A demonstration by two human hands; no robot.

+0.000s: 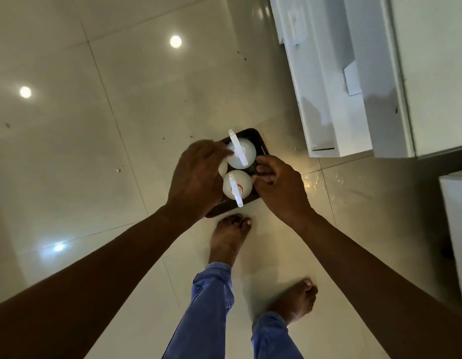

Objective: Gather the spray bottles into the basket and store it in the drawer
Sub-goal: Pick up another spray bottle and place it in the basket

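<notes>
Looking straight down from the head camera: glossy cream floor (100,130) tiles with ceiling lights mirrored in them, and a white cabinet (380,73) standing off to the upper right, well apart from the hands. Two bare feet show below, the forward foot (229,237) just under the near edge of the basket (253,136), blue trousers (211,307) beneath.

Both arms reach forward and down. The left hand (198,180) covers the basket's left side, back of the hand up; whether its fingers are clamped on the rim I cannot tell, they are hidden. The right hand (279,185) curls at the right edge, fingers (263,174) bent inward against the rim.

The dark basket holds two white spray bottles upright, seen from the top. The far bottle (241,152) has its nozzle pointing away and left; the near bottle (237,187) points its nozzle toward the feet. The two bottles touch.
</notes>
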